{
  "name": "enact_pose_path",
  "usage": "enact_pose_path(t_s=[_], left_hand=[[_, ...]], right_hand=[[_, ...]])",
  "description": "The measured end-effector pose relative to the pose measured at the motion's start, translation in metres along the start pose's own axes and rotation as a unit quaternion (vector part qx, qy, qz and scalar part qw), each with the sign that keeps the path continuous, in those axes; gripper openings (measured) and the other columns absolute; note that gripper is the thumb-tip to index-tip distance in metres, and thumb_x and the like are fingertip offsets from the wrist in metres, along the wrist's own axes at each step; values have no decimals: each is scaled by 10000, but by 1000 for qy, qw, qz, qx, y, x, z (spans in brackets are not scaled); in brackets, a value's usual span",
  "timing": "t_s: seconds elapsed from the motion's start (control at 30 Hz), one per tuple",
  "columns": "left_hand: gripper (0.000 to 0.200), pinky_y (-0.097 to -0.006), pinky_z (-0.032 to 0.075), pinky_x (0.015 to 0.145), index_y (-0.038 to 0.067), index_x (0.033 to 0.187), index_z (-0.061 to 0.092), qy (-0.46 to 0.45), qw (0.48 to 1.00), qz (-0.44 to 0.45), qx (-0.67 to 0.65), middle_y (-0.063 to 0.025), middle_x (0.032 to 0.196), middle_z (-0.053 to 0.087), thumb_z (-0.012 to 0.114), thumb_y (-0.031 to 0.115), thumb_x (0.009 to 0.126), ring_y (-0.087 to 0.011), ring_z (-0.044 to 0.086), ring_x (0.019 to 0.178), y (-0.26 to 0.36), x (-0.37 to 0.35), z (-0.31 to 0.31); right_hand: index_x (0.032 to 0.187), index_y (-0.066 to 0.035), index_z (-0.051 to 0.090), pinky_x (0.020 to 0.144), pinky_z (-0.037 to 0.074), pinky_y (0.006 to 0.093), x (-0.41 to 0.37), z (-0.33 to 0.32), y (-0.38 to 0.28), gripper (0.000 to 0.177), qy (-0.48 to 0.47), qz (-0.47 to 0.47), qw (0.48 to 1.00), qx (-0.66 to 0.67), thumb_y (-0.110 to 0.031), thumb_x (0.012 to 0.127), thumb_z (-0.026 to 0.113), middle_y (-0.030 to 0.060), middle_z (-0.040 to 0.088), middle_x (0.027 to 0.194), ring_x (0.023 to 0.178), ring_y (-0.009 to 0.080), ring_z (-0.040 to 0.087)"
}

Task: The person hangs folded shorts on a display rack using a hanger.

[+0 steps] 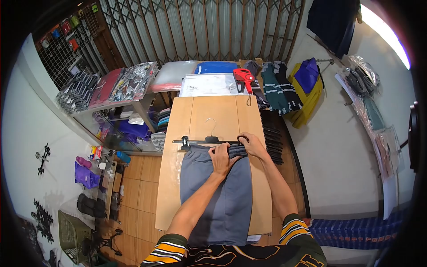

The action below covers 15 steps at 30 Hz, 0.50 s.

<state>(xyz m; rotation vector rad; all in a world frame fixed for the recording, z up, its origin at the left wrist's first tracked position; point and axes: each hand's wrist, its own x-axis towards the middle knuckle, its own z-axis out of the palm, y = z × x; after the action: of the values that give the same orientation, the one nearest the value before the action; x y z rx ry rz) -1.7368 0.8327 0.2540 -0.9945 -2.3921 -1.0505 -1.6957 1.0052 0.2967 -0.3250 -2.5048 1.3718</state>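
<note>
Grey shorts (213, 196) lie on a light wooden table (178, 107), waistband toward the far side. Along the waistband runs a black clip hanger (200, 142) with a metal hook. Its left clip (184, 143) sits at the left corner of the waistband. My left hand (221, 159) pinches the gathered waistband right of the middle. At the hanger's right end, my right hand (252, 144) has its fingers closed around the right clip, which they mostly hide.
Beyond the table's far edge are a white box (207, 84) and a red tagging gun (243, 78). Packed clothes (133, 82) lie at the back left, folded garments (275, 86) at the back right. A green basket (73, 236) stands at the lower left.
</note>
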Motion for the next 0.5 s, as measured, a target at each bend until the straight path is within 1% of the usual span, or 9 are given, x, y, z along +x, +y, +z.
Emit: enact_pose_path(t_s=[0.17, 0.23, 0.27, 0.3, 0.37, 0.4, 0.43, 0.47, 0.5], left_hand=[[715, -455, 310, 978, 79, 1154, 557, -14, 999, -36, 6, -67, 1089, 607, 867, 451, 627, -246, 537, 1090, 2, -2, -8], [754, -466, 297, 1011, 72, 1221, 540, 16, 998, -20, -53, -95, 1199, 560, 852, 450, 648, -269, 487, 1186, 0, -6, -16], [734, -477, 286, 1029, 64, 1258, 523, 1, 997, -30, -71, -128, 1288, 508, 819, 448, 706, -298, 445, 1246, -4, -10, -23], [734, -477, 286, 1029, 64, 1258, 523, 5, 997, -32, -68, -128, 1288, 508, 819, 448, 706, -298, 445, 1246, -9, -14, -30], [670, -489, 284, 1026, 55, 1263, 517, 54, 994, -99, 1, -145, 1314, 493, 769, 433, 770, -306, 431, 1261, -22, -19, -46], [631, -501, 281, 1023, 36, 1271, 506, 55, 989, -134, 6, -157, 1336, 482, 725, 412, 814, -322, 408, 1282, -32, -20, -56], [643, -509, 279, 1022, 18, 1274, 497, 85, 983, -159, 33, -163, 1332, 478, 722, 414, 819, -328, 402, 1278, -45, -21, -59], [645, -512, 287, 1016, 12, 1268, 498, 95, 974, -196, 57, -168, 1323, 483, 719, 422, 823, -335, 420, 1260, -57, -20, -63], [647, -516, 294, 1010, 6, 1262, 498, 105, 963, -234, 81, -173, 1314, 489, 716, 431, 826, -343, 438, 1243, -68, -19, -66]], right_hand=[[1069, 43, 646, 809, 499, 347, 7, 9, 7, 225, 15, -11, 999, -31, -129, 961, 550, 183, 693, 939, 881, 270, 656], [1066, 45, 649, 820, 498, 352, 12, 11, 14, 234, 13, -15, 999, -38, -135, 963, 542, 193, 692, 948, 896, 287, 660], [1064, 44, 653, 823, 499, 354, 15, 12, 17, 236, 18, -23, 999, -45, -139, 962, 544, 196, 694, 955, 905, 289, 663], [1062, 43, 657, 826, 500, 356, 17, 13, 20, 239, 22, -30, 998, -52, -143, 960, 546, 199, 695, 961, 914, 291, 666], [1066, 36, 668, 837, 503, 363, 22, 15, 19, 273, 20, -32, 998, -57, -192, 951, 571, 199, 700, 960, 917, 303, 671], [1053, 24, 678, 843, 508, 389, 23, 15, 13, 291, 19, -2, 996, -83, -229, 937, 590, 218, 698, 969, 934, 340, 672], [1041, 12, 687, 849, 514, 416, 24, 17, 8, 311, 18, 27, 993, -109, -265, 924, 609, 238, 697, 978, 950, 378, 674], [1058, -1, 685, 873, 498, 461, 26, 20, -1, 356, 14, 45, 989, -140, -320, 912, 623, 228, 695, 1006, 982, 383, 661], [1058, -1, 685, 873, 498, 461, 27, 25, -11, 356, 9, 41, 989, -139, -320, 912, 623, 228, 695, 1006, 982, 383, 661]])
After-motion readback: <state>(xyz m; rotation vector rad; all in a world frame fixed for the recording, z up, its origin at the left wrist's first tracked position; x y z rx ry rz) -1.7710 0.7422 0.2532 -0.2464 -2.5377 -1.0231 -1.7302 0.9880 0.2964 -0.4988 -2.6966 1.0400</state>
